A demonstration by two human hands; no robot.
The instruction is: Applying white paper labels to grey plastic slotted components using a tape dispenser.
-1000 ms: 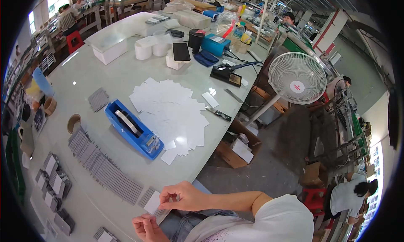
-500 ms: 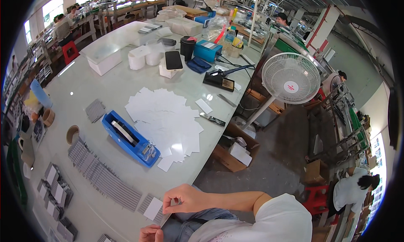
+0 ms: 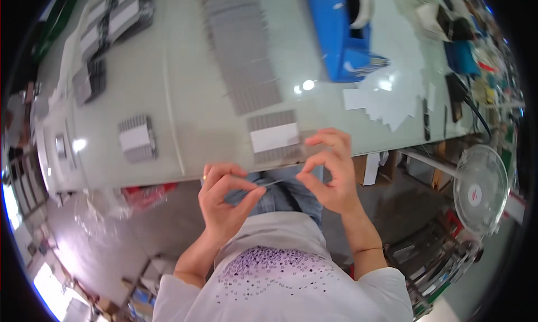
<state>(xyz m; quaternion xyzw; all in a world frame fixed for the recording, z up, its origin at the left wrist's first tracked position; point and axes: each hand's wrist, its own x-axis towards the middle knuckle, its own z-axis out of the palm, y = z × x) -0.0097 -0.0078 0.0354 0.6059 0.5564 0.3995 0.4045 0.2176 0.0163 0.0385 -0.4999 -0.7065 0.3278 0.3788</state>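
Observation:
My left hand (image 3: 225, 197) and my right hand (image 3: 333, 173) face each other just off the table's front edge, over my lap. Stretched between their fingertips is a thin, pale strip (image 3: 273, 183) that looks like clear tape. Thumb and forefinger of my left hand pinch one end, and those of my right hand pinch the other, with its remaining fingers curled. Just beyond, near the edge, lies a grey ribbed piece (image 3: 259, 122) with a white paper slip (image 3: 274, 137) across it. Neither hand touches this piece.
A long row of grey ribbed pieces (image 3: 241, 47) runs away from me. Right of it are a blue tape dispenser (image 3: 335, 59) and spread white paper slips (image 3: 400, 59). Wrapped grey stacks (image 3: 124, 17) lie at left, with another stack (image 3: 136, 138) nearer. A fan (image 3: 476, 193) stands at right.
The view has swung down and to the right, so the table appears turned. Both hands are now wholly in view, raised and holding a strip between them.

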